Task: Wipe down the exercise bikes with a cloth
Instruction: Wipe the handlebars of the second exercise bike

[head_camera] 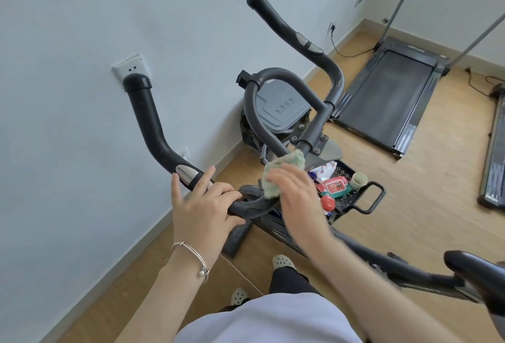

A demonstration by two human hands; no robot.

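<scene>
1. now the left hand [202, 203] is on the exercise bike [314, 129]. its fingers are curled tight round the left handlebar [147, 124], just beside a shiny silver pad [187, 174].
2. the right hand [297, 195] looks a bit blurry. it lies flat on the green cloth [284, 172] and pushes it onto the bar in the middle of the handlebars.
3. the two hands are close, side by side, but they do not touch.
4. a silver bracelet [191, 258] sits on the left wrist.
5. behind the bike, a black tray [345, 171] holds a red pack of wipes [336, 187] and a small cup [359, 180].
6. a grey bin [284, 107] stands by the wall, and a treadmill [388, 96] lies on the wood floor [410, 219] further right.
</scene>
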